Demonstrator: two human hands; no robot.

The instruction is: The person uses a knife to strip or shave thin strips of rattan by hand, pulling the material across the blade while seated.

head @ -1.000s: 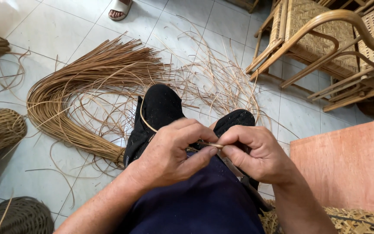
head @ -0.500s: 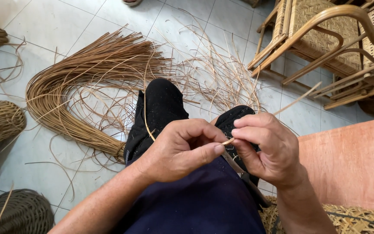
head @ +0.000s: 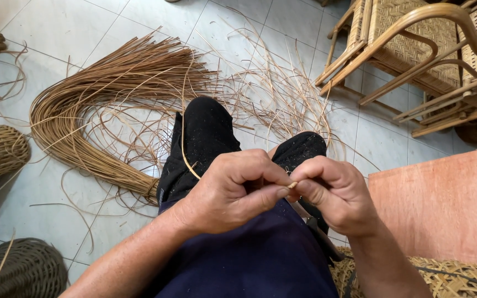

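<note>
The left hand and right hand both pinch the thin tan rattan strand; keep fingertips close, feeding it toward twelve o'clock without kinking.

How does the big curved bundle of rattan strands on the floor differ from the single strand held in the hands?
The curved bundle of brown rattan strands lies untouched on the tiled floor, many strands bound at one end and fanning out at the other. The single thin rattan strand is pinched between the left hand and right hand, arcing over a black shoe. Both share the same tan, flexible look.
</note>
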